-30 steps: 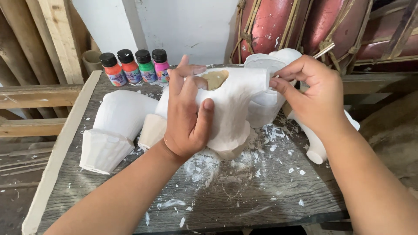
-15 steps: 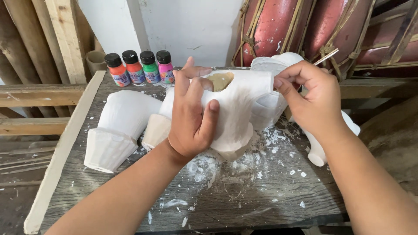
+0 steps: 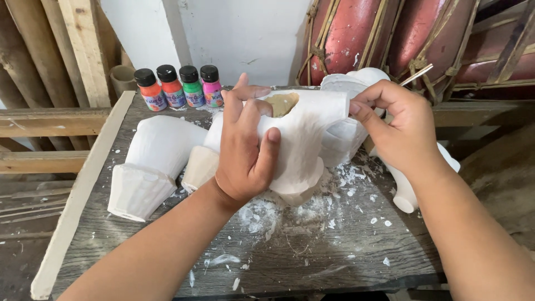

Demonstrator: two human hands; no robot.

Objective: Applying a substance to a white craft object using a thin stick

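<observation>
A white-painted carved piece [image 3: 304, 139] with a bare brown patch near its top rests tilted on a grey wooden table [image 3: 312, 251]. My left hand [image 3: 245, 150] wraps over its left side, fingers spread across the top and thumb pressed on the front. My right hand [image 3: 398, 125] pinches a thin wooden stick [image 3: 418, 73] at the piece's upper right edge. Other white pieces lie around it: a large one [image 3: 150, 164] to the left, one [image 3: 348, 108] behind and one [image 3: 404, 192] partly hidden under my right forearm.
Several small paint bottles with black caps [image 3: 178, 86], orange, red, green and pink, stand at the table's back left. White flakes and dust cover the tabletop. Wooden planks [image 3: 50, 122] lie to the left; red drums [image 3: 356, 33] lean at the back right.
My right hand has shifted slightly along the piece's upper right edge with the stick. My left hand keeps its hold and the piece stays where it was.
</observation>
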